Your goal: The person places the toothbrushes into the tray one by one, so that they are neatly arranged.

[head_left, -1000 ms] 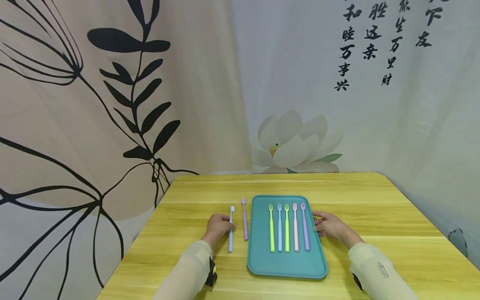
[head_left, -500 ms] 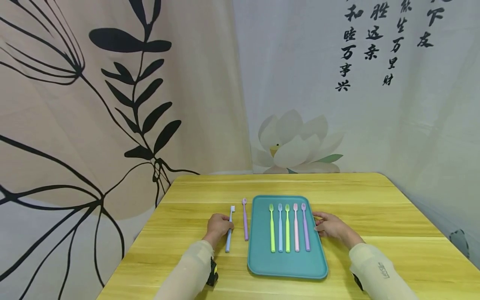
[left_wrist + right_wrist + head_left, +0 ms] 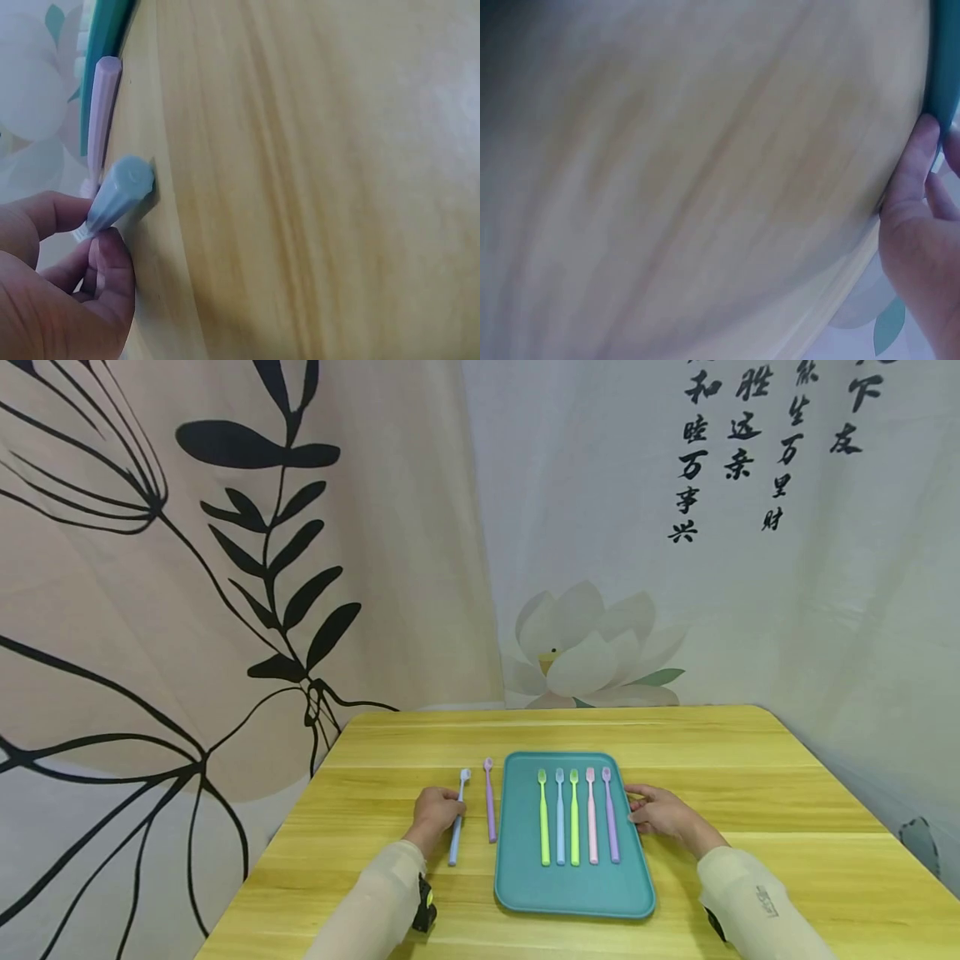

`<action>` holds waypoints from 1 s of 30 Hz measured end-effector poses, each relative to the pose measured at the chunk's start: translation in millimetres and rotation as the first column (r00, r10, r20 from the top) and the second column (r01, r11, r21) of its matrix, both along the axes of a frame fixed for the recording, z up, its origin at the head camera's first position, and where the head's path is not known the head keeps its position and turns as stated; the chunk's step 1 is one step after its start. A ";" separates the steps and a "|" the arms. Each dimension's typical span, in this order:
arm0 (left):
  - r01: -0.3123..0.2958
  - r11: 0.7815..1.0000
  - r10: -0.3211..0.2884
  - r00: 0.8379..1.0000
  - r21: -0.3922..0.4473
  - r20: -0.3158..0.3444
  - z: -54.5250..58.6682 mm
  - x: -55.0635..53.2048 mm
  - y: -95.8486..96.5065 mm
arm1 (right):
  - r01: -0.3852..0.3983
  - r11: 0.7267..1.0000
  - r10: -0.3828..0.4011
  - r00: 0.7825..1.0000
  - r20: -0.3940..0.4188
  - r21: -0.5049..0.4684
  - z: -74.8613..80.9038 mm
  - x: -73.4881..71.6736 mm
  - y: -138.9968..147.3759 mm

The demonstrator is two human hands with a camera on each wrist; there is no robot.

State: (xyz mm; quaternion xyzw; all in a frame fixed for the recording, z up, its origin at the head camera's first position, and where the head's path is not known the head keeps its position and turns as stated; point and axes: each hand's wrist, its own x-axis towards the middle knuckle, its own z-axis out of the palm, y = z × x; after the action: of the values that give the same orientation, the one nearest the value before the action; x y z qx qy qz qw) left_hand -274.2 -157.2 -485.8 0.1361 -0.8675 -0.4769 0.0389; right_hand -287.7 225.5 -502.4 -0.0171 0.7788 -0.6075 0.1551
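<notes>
Left of the tray, my left hand (image 3: 435, 814) pinches a light blue toothbrush (image 3: 456, 839) between thumb and fingertips. Its white-bristled head points away, and its handle end (image 3: 131, 176) faces the camera in the left wrist view. A purple toothbrush (image 3: 491, 810) lies on the table between that hand and the tray. My right hand (image 3: 667, 814) holds the right rim of the teal tray (image 3: 573, 893), fingertips at its edge. In the tray several toothbrushes lie side by side: green (image 3: 543, 827), blue (image 3: 560, 827), green (image 3: 574, 827), pink (image 3: 592, 827) and purple (image 3: 611, 827).
The wooden table (image 3: 750, 793) extends beyond both hands, its far edge close to a hanging cloth (image 3: 420, 568). Black plants, a pale lotus and written characters are printed on the cloth.
The light blue toothbrush has turned slightly in my left hand: its handle end has swung left and its head now faces more upward. My right hand and the tray stay put.
</notes>
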 end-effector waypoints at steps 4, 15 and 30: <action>-0.005 1.000 0.005 1.000 0.008 -0.003 -0.1 -1.7 -0.9 | -0.001 1.000 0.001 1.000 0.004 0.007 1.0 -0.7 -0.3; 0.000 0.999 0.002 0.999 0.047 -0.042 6.8 -8.3 1.2 | 0.004 1.000 -0.004 1.000 0.011 0.029 1.7 -2.9 -0.2; 0.056 0.971 -0.035 0.995 0.234 -0.095 14.9 -13.0 11.3 | -0.005 0.999 0.005 1.000 0.004 0.033 2.8 -0.9 0.2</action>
State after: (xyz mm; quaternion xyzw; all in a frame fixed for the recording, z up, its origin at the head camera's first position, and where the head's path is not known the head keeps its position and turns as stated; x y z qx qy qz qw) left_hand -287.2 -145.9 -470.9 0.0982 -0.8048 -0.5832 0.0504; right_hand -288.6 225.8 -499.6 -0.0152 0.7886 -0.5940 0.1583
